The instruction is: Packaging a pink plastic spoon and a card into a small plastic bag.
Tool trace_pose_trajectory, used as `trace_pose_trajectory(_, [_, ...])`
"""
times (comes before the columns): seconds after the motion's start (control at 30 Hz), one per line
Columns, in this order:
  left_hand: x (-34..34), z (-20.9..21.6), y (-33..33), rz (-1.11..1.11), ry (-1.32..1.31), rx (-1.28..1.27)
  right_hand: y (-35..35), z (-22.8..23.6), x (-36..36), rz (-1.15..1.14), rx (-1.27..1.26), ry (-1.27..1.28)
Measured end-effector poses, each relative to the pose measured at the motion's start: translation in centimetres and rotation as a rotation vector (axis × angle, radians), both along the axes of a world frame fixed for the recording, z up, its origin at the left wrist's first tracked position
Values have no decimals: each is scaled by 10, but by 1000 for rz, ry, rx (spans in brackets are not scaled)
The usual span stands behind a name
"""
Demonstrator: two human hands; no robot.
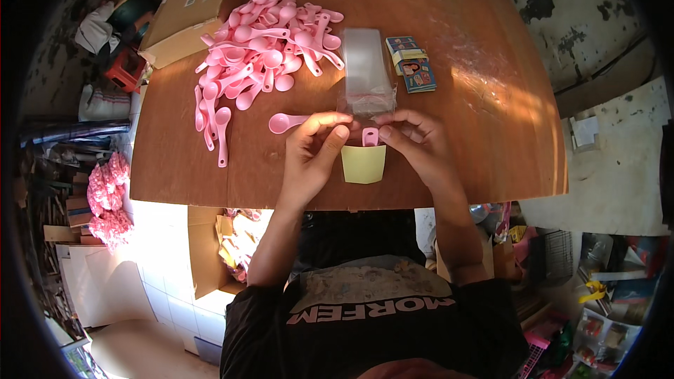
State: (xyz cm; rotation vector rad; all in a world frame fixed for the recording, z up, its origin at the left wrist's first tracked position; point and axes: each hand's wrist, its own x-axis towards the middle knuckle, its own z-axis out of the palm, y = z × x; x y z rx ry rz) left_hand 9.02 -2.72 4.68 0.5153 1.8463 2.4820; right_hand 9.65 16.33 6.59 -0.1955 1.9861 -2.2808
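My left hand [316, 146] and my right hand [419, 144] are level with each other over the near part of the table, thumbs and forefingers pinched. Between them they seem to hold the mouth of a clear plastic bag, whose film barely shows. A pink spoon's handle end [370, 136] sticks up behind a pale yellow card [364, 164]; the spoon's lower part is hidden. One loose pink measuring spoon [281, 123] lies beside my left fingers. Just beyond my fingertips rests a stack of clear plastic bags [365, 63].
A large heap of pink spoons [263, 45] covers the table's far left, with a cardboard box [189, 14] behind it. Blue printed cards [414, 70] are stacked right of the bags. Below the table's near edge stands an open carton [210, 253].
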Motion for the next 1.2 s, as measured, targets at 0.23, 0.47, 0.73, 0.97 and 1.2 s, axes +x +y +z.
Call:
trace_pose_trajectory(0.23, [-4, -13, -1, 149, 36, -179, 1, -10, -2, -47, 9, 94])
trace_pose_trajectory(0.47, [-7, -6, -2, 146, 129, -182, 2, -16, -4, -46, -62, 185])
trace_pose_trajectory(0.73, [-13, -7, -16, 8, 127, -202, 15, -20, -4, 24, 40, 261])
trace_pose_trajectory(0.97, [-13, -14, -20, -44, 171, -282, 22, -23, -9, 91, 126, 466])
trace_pose_trajectory(1.2, [-14, -10, -18, -39, 134, -192, 23, -17, -8, 75, 303, 538])
